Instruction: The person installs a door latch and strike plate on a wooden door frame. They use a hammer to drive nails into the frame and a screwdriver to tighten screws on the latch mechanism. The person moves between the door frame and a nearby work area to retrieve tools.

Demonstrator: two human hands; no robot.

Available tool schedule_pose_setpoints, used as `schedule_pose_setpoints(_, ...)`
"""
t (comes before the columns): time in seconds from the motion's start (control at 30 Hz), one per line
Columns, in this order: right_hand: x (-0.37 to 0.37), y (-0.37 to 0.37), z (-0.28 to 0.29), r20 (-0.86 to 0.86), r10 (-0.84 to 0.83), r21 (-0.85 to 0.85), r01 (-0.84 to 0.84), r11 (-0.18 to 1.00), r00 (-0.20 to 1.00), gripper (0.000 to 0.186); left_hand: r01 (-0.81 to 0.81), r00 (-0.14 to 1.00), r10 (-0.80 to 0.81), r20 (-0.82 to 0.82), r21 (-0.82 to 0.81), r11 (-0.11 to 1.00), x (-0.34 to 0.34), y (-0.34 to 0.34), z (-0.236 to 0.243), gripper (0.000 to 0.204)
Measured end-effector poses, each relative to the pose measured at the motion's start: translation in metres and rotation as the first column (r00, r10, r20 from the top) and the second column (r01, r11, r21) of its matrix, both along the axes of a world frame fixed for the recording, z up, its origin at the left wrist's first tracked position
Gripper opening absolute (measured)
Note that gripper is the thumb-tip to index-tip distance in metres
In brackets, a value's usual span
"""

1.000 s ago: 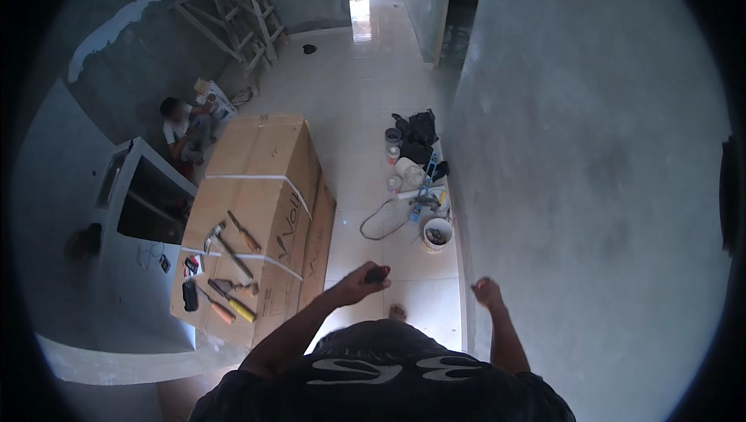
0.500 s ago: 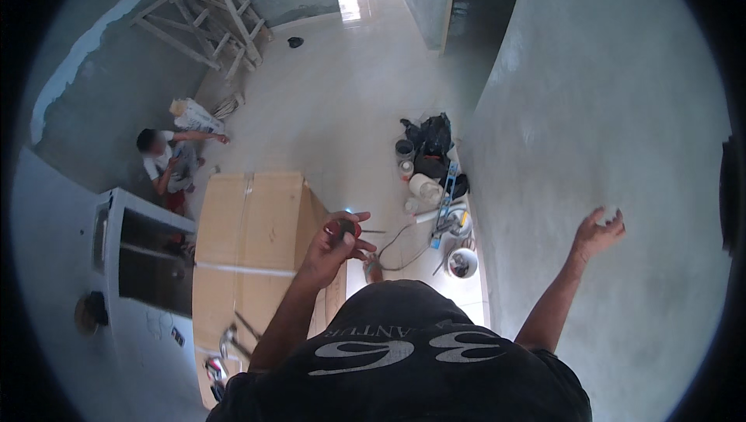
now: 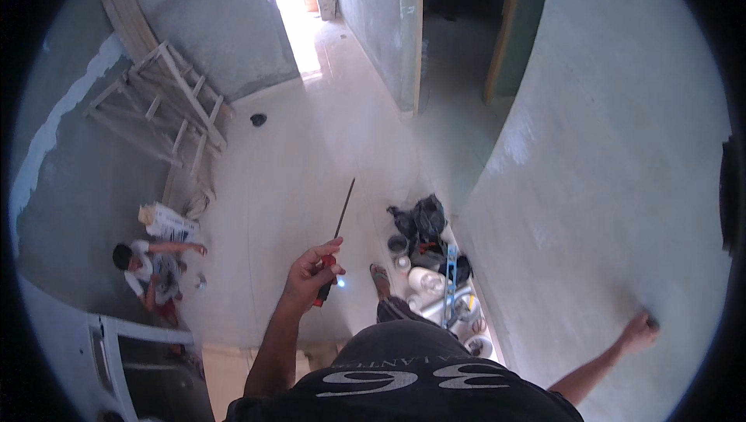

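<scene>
My left hand (image 3: 305, 282) is wrapped round the red and black handle of a long screwdriver (image 3: 345, 208). Its thin dark shaft points forward, away from me, over the pale tiled floor. Out to the right, my right hand (image 3: 639, 333) is against or close to the grey plastered wall (image 3: 575, 212). Its fingers are closed, and a small dark piece shows at their tips, too small to name.
Beside the wall lie black plastic bags (image 3: 429, 218), a blue spirit level (image 3: 451, 282) and several tubs. A person (image 3: 151, 274) crouches at the left by a white sack (image 3: 167, 221). Wooden trestles (image 3: 175, 103) lean farther back. A cardboard box (image 3: 225, 367) stands low left.
My view has swung, so the cardboard box shows much less. My right hand has moved lower and farther right along the wall. The screwdriver now points forward instead of rightward.
</scene>
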State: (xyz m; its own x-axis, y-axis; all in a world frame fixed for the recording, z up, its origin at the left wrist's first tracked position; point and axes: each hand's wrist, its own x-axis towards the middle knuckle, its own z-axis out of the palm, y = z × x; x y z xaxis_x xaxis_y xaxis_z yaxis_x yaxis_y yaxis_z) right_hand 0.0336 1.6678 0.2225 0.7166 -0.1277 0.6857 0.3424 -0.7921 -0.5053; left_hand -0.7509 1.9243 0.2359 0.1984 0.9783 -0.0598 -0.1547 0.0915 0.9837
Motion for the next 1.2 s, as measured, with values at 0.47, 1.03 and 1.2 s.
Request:
schedule_pose_setpoints(0.47,0.056,-0.038,-0.097,-0.379,-0.188,0.329,0.321,0.888,0.906,0.055,-0.019,0.305,-0.440,-0.844,-0.468,0.884,-0.130,0.485,-0.259,0.019)
schedule_pose_setpoints(1.03,-0.480,0.657,-0.366,-0.842,-0.097,0.141,-0.389,0.910,-0.531,0.026,0.065,0.278,-0.596,-0.753,-0.604,0.794,-0.203,0.940,-0.307,0.017)
schedule_pose_setpoints(1.2,-0.406,0.750,-0.307,-0.941,0.159,-0.006,-0.483,0.876,0.298,0.024,0.195,0.391,-0.479,-0.786,-0.438,0.878,-0.120,1.124,-0.275,0.018)
